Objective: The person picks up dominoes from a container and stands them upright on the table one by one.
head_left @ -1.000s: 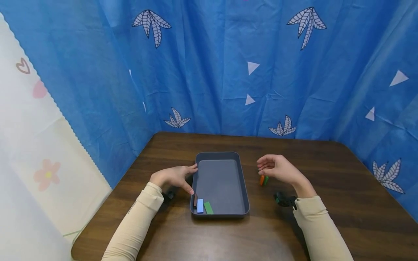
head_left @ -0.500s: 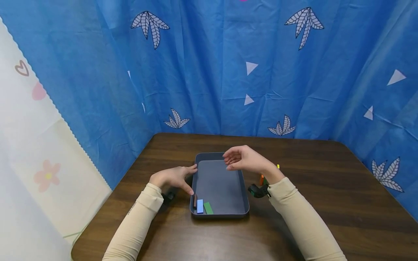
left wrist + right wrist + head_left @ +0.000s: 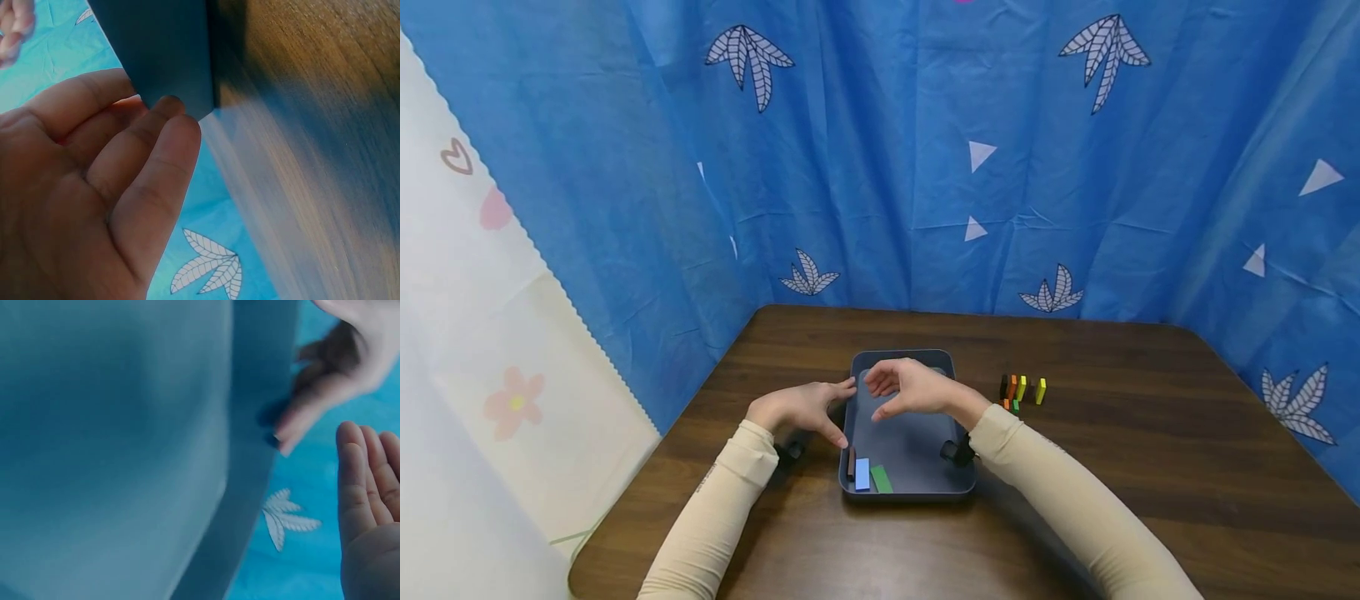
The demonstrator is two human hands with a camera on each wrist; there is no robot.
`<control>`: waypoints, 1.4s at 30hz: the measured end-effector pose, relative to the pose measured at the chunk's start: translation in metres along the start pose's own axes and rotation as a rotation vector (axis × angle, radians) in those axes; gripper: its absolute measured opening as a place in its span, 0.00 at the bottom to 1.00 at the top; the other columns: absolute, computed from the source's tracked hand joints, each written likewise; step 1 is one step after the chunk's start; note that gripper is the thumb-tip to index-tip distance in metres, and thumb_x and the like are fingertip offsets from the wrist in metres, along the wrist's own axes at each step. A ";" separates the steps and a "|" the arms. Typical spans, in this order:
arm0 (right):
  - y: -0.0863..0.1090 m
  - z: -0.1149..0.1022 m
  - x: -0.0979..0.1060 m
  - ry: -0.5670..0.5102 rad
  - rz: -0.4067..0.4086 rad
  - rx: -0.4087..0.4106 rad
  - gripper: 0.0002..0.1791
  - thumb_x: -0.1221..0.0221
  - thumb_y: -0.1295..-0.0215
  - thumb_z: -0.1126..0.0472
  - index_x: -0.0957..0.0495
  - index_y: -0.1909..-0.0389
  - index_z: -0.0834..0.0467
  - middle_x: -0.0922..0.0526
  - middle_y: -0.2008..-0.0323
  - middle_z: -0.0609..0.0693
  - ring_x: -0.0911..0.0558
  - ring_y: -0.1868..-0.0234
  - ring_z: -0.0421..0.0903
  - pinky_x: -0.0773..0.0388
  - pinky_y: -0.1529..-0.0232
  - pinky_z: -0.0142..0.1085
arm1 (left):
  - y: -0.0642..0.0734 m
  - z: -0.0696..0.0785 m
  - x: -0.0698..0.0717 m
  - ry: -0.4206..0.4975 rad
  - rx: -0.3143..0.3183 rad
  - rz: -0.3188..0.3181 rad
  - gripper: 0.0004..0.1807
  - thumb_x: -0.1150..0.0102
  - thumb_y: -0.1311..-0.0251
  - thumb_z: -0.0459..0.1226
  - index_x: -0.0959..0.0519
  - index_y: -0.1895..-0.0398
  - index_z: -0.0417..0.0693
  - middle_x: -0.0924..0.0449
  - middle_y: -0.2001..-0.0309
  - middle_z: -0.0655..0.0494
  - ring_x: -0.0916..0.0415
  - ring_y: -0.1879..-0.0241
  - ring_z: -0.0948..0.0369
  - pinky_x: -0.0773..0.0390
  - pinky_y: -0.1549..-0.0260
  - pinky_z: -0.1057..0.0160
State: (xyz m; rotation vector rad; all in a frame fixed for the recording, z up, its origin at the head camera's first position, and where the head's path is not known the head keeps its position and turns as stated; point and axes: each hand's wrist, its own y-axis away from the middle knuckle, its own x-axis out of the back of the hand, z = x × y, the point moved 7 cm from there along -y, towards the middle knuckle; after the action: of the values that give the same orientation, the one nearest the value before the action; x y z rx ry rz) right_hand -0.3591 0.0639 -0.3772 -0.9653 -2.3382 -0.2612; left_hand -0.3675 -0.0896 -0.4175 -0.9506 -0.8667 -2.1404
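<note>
My left hand [image 3: 805,410] rests at the left side of a dark grey tray [image 3: 964,475], its fingers fairly straight against the outer wall [image 3: 169,56] in the left wrist view. Near its thumb, inside the tray, a brown block [image 3: 851,465] stands along the left wall. Beside it lie a light blue block [image 3: 862,475] and a slightly turned green block [image 3: 882,479]. Over the tray's middle hangs my right hand [image 3: 917,390], thumb apart from the loosely bent fingers. Nothing shows between them. In the right wrist view its fingers [image 3: 369,481] look straight.
Right of the tray, small upright blocks stand in a cluster: a black one [image 3: 1003,386], an orange one [image 3: 1012,386], a yellow one [image 3: 1022,387] and several others, with another yellow block [image 3: 1041,391] farther right. A blue curtain [image 3: 887,167] hangs behind the wooden table [image 3: 1150,400].
My right hand has moved left from the small blocks to above the tray, uncovering the cluster. My left hand stays at the tray's left side.
</note>
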 end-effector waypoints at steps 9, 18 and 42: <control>-0.009 0.014 -0.035 0.105 -0.082 -0.012 0.34 0.24 0.48 0.57 0.26 0.42 0.63 0.18 0.48 0.58 0.18 0.47 0.53 0.20 0.42 0.42 | -0.002 0.005 0.002 -0.007 -0.035 -0.003 0.56 0.23 0.51 0.49 0.43 0.22 0.42 0.53 0.19 0.49 0.46 0.23 0.46 0.37 0.29 0.41; -0.013 0.021 -0.049 0.257 -0.083 -0.022 0.36 0.23 0.51 0.50 0.27 0.43 0.59 0.19 0.51 0.50 0.20 0.52 0.40 0.22 0.47 0.29 | -0.003 0.008 0.004 -0.028 -0.079 -0.006 0.55 0.23 0.49 0.48 0.44 0.23 0.39 0.53 0.19 0.46 0.48 0.22 0.45 0.39 0.28 0.43; -0.019 0.019 -0.075 0.289 -0.109 -0.022 0.25 0.23 0.51 0.54 0.26 0.57 0.56 0.18 0.66 0.44 0.23 0.66 0.31 0.22 0.60 0.23 | 0.003 0.004 0.002 -0.031 -0.083 -0.006 0.55 0.24 0.49 0.48 0.43 0.23 0.36 0.52 0.20 0.44 0.48 0.23 0.44 0.38 0.28 0.44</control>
State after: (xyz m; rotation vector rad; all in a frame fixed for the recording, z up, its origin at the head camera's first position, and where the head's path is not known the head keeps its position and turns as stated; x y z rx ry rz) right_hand -0.3383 0.0138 -0.4358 -0.7554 -2.1274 -0.4404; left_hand -0.3647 -0.0895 -0.4131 -1.0264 -0.8016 -2.1863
